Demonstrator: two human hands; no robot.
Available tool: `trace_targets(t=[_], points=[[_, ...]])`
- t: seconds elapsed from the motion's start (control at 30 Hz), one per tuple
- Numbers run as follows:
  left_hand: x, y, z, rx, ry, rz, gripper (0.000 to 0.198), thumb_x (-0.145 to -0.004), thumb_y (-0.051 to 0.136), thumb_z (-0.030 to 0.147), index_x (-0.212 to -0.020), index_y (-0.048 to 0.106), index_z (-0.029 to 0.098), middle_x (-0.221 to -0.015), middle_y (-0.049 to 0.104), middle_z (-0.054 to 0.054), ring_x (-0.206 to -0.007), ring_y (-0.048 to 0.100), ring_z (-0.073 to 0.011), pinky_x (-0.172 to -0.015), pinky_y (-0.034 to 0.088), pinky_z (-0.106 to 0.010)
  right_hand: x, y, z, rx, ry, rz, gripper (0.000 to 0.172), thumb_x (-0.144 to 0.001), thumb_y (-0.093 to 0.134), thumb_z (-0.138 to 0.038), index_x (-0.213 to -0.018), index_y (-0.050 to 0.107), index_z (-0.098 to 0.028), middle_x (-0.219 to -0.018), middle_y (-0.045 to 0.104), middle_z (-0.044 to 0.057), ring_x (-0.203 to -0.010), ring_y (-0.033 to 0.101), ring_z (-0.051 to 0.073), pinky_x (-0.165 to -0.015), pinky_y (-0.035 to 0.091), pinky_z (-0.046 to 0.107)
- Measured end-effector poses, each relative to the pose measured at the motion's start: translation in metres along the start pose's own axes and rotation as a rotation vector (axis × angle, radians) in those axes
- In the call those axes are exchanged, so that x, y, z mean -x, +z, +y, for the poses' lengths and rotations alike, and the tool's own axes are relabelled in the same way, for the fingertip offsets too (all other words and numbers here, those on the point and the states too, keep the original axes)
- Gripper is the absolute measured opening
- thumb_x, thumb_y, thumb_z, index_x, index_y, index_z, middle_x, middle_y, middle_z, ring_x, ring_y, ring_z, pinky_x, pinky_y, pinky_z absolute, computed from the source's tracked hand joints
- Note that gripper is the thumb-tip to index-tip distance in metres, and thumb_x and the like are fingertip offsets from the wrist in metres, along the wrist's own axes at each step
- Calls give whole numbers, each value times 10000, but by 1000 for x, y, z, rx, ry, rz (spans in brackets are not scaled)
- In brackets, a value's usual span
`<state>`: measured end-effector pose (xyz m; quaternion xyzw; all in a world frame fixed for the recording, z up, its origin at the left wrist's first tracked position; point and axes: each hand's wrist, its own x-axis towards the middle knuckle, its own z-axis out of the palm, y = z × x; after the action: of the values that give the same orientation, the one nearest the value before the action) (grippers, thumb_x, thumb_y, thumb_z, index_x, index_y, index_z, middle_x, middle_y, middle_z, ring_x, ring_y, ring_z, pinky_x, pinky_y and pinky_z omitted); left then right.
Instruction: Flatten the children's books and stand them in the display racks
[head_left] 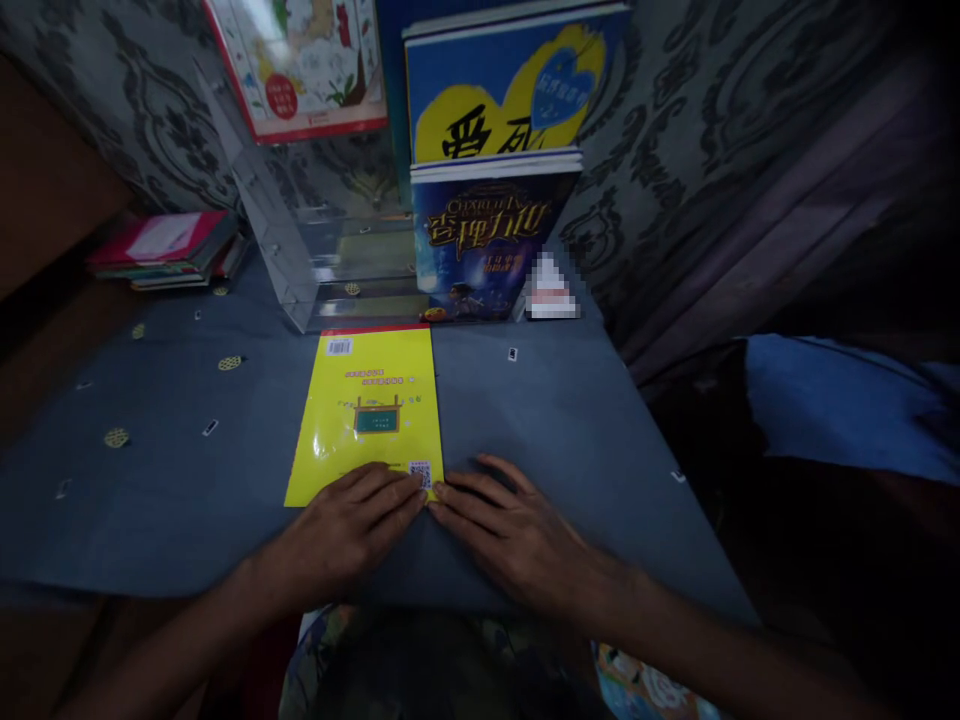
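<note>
A yellow book [382, 400] with a barcode, a small green chalkboard picture and a QR code lies flat on the cloth-covered table. My left hand [360, 520] rests over its lower edge, fingers stretched out flat on the cover and the thumb hidden. At the lower right corner, my right hand [510, 530] touches the book with its fingertips, the fingers extended and partly spread. The fingertips of both hands nearly meet beside the QR code.
Behind the yellow book stands a clear acrylic rack [270, 230]. It holds a dark blue book [487, 240], a blue-and-yellow book [480, 90] and a red-edged picture book [307, 60]. A stack of books [165, 245] lies at the left; a small blurred white object [553, 290] stands right of the rack.
</note>
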<state>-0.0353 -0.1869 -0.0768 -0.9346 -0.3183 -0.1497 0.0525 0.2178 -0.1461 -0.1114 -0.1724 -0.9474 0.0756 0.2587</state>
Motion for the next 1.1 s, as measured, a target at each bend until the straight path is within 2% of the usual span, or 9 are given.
trace_targets(t=[0.2,0.3,0.43,0.57,0.7,0.77,0.9,1.0,1.1], points=[[24,-1,-1,25,-31,2,361,-1013,427,76,-1329,597,116,-1327,706,-99,-1311,607,-206,-1126,513,-414,1,-1,-2,4,15,-29,322,-1020,463,-114,-1253,677,-173,-1228,758,102,-1169,670,250,-1024,545,562],[36,-8,-2,41,-72,3,350,-1014,445,78,-1326,599,116,-1306,718,-102,-1302,619,-196,-1136,506,-408,1,-2,-1,-9,26,-33,324,-1011,476,-108,-1251,675,-193,-1235,755,98,-1183,666,247,-1035,539,551],[53,-17,-7,58,-138,13,357,-997,505,92,-1340,604,120,-1282,728,-116,-1285,635,-198,-1164,480,-422,-2,-5,-1,-60,24,-26,316,-995,489,-101,-1248,674,-150,-1217,754,127,-1162,661,259,-1023,540,553],[68,-18,-23,131,-235,53,404,-999,507,124,-1385,600,200,-1308,718,-93,-1269,645,-204,-1138,502,-427,-12,-14,-4,-157,90,-23,247,-996,526,-147,-1169,701,-172,-1146,767,108,-1119,651,242,-1021,534,491],[73,-12,-47,196,-329,126,350,-1010,529,183,-1333,655,230,-1308,717,-79,-1247,655,-211,-1075,549,-381,-28,-14,0,-205,111,-11,188,-1003,532,-160,-1062,710,-180,-1035,762,84,-1031,657,217,-987,542,435],[72,-8,-58,177,-387,112,329,-1019,532,231,-1317,671,225,-1329,704,-81,-1244,654,-215,-1065,555,-372,-36,-8,7,-153,108,-27,189,-1001,536,-169,-1096,700,-164,-1101,744,112,-1076,655,238,-991,544,451],[65,-3,-77,109,-453,35,381,-1039,491,352,-1351,651,205,-1398,658,-100,-1287,626,-254,-1073,550,-413,-58,8,38,-35,132,-94,301,-1015,543,-257,-1282,641,-159,-1366,647,170,-1306,569,288,-1082,492,510],[56,0,-96,72,-477,-11,455,-1047,441,436,-1364,634,172,-1429,630,-132,-1309,605,-282,-1098,523,-456,-79,15,68,35,233,-170,393,-1021,531,-309,-1373,592,-147,-1468,572,193,-1404,493,314,-1145,415,554],[44,4,-124,55,-525,-72,567,-1044,392,515,-1400,593,123,-1496,563,-172,-1361,558,-310,-1141,474,-491,-99,16,94,84,349,-224,461,-1024,515,-346,-1422,554,-117,-1525,509,214,-1432,457,334,-1161,380,551]])
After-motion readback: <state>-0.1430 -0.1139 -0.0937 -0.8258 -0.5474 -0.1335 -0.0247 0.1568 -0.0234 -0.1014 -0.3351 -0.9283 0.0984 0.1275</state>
